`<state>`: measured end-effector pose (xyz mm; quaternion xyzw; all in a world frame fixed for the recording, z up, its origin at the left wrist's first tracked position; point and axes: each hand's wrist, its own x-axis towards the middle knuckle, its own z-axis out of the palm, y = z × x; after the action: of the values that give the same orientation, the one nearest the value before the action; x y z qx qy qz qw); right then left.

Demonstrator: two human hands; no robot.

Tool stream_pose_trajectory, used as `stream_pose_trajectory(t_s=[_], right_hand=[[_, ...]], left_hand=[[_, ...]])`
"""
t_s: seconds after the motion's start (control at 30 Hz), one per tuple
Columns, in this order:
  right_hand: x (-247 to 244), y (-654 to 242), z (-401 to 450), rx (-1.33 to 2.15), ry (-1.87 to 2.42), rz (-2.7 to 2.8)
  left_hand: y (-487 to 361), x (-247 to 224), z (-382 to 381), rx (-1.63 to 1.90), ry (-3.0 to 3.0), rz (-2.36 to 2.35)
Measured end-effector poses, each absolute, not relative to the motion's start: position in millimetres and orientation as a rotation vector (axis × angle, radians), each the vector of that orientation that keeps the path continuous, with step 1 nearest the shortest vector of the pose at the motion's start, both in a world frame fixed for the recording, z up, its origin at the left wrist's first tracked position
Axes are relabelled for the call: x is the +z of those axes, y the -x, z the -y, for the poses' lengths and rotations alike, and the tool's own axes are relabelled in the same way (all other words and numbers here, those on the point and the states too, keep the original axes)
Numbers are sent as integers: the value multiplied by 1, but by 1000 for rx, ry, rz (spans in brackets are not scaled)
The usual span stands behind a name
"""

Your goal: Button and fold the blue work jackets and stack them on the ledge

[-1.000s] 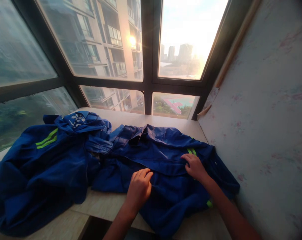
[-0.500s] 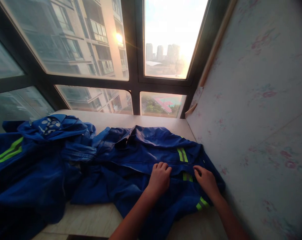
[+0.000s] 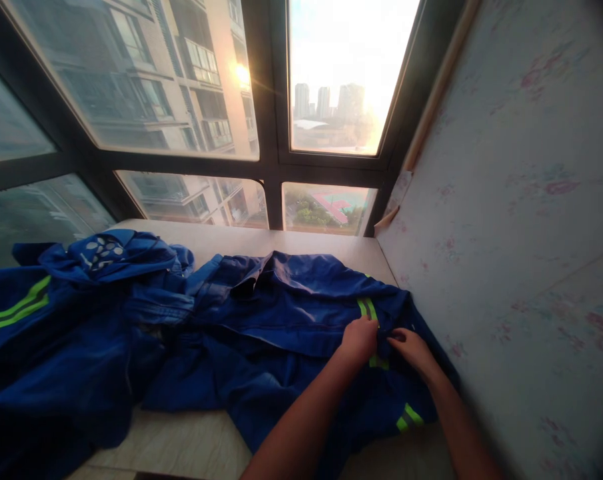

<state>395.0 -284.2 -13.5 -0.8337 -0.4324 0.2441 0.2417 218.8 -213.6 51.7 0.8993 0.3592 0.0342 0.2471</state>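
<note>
A blue work jacket (image 3: 301,283) with yellow-green and grey reflective strips lies spread over the sill, its collar toward the left and its hem toward the wall. My left hand (image 3: 360,341) is closed on the front edge of the jacket, beside a reflective strip (image 3: 367,308). Just right of it, my right hand (image 3: 412,349) pinches the same edge nearer the hem, thumb and forefinger together. The fingertips of my left hand are partly hidden. Only a small gap separates the two hands.
More blue work clothing (image 3: 56,360) is heaped at the left, with a reflective strip on it. A pale sill (image 3: 196,433) runs under the clothes. Dark-framed windows (image 3: 274,120) stand behind, and a flowered papered wall (image 3: 511,220) rises close on the right.
My left hand has moved right along the jacket's front edge, close to my right hand. My right hand stays near the hem. The view has shifted slightly.
</note>
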Motion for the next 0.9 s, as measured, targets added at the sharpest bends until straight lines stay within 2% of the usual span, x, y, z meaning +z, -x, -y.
stream_pose_trajectory(t_s=[0.17, 0.43, 0.63, 0.9], right_hand=[[-22, -388, 295, 695, 2200, 1154], [-19, -387, 295, 714, 2246, 1106], [-15, -372, 292, 561, 2451, 1169], [-20, -386, 308, 413, 2295, 1110]], left_hand=[[-246, 38, 207, 44, -2379, -1010], [-246, 32, 219, 45, -2321, -1019], [-238, 38, 226, 62, -2267, -1058], [-202, 66, 209, 78, -2312, -1202]])
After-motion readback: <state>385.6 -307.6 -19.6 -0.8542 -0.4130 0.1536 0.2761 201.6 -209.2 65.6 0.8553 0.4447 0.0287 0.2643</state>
